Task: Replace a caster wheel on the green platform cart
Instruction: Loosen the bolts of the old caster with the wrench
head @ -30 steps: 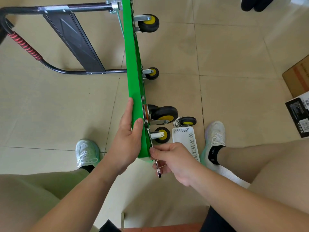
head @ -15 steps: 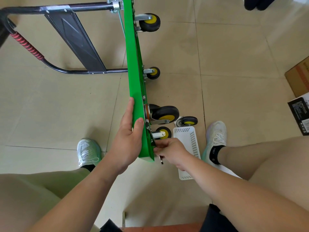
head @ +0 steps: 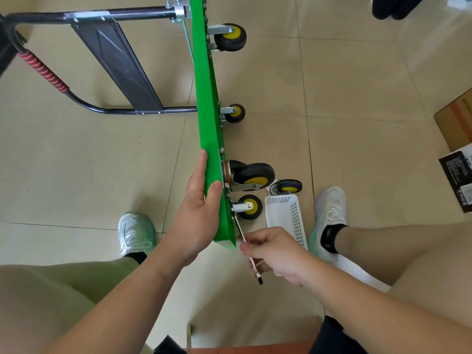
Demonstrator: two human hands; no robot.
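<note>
- Closest in: gripping a slim metal wrench point(head: 257, 274) in the right hand point(head: 274, 254), fingers curled round the shank, tail end poking out below the fist.
- Angling that wrench up along the underside of the green platform cart point(head: 207, 123), toward the bracket of the near caster point(head: 251, 206); can't tell what the far end sits on.
- Just left of it, clamping the cart's near end with the left hand point(head: 196, 213): fingers laid along the top face, thumb hooked over the edge.
- Tipped on its side on the tiled floor point(head: 357, 85), deck edge-up, between two white shoes point(head: 136, 232), wheels sticking out to the right.
- Right beside the near caster, lying on the floor: a white basket point(head: 286, 213), partly hidden behind the right hand.
- Just beyond, mounted on the deck: a large caster point(head: 252, 173), black tyre, yellow hub.
- Behind the basket, off the cart and down on the floor: a loose caster point(head: 290, 186).
- Further up the deck: a small mid caster point(head: 235, 113), then a far caster point(head: 231, 37).
- Off to the far left: the black handle point(head: 43, 70) with its red grip, folded out flat.
- At the right edge: a cardboard box point(head: 457, 121) and a black box point(head: 459, 175).
</note>
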